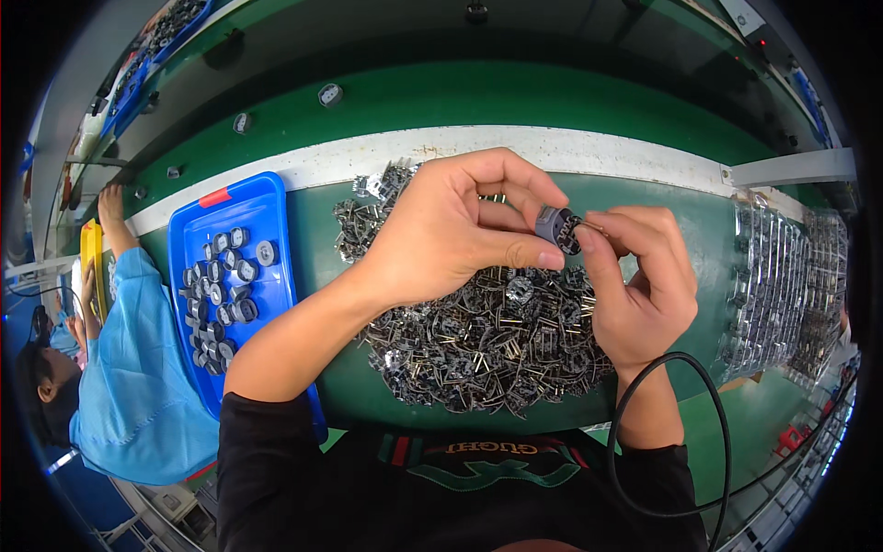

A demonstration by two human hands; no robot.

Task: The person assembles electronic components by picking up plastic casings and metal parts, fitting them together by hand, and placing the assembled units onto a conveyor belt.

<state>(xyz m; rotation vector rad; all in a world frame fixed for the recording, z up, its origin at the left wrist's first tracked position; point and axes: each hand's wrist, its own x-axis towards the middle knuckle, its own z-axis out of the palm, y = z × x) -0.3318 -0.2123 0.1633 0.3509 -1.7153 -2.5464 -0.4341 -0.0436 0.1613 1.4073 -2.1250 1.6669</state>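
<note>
Above a heap of loose parts, my left hand (451,225) is closed on a small grey round housing (551,224), pinched between thumb and fingers. The fingers of my right hand (648,281) pinch a small black insert with thin metal pins (572,235) at the open side of that housing. How deep the insert sits in it cannot be made out. Below both hands lies the pile of black parts with metal pins (487,345). A blue tray (267,193) left of my left forearm holds several grey round housings (217,293).
Beyond the white rail (552,147), a few grey housings (330,95) sit on a green belt (441,101). Stacked clear plastic trays (782,290) stand at the right. A black cable (722,432) loops by my right wrist. A person in blue (138,368) works at the left.
</note>
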